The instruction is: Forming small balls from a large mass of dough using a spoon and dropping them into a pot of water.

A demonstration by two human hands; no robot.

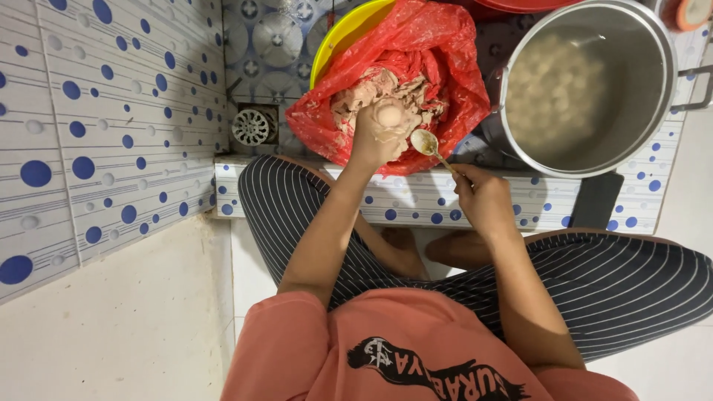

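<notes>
My left hand [377, 134] is closed around a lump of pale pinkish paste, and a round ball of it [389, 115] bulges out at the top of the fist. The hand hovers over more paste [386, 87] lying in a red plastic bag [438, 52] set in a yellow basin [343, 36]. My right hand [484, 199] grips the handle of a metal spoon [426, 142]. The spoon's bowl is smeared with paste and sits just right of the ball.
A big steel pot [653, 126] at the right holds cloudy water with several pale balls [553, 89] in it. A round floor drain [252, 127] lies left of the basin. A tiled step [416, 200] runs under my hands, and a blue-dotted tiled wall [104, 126] stands at the left.
</notes>
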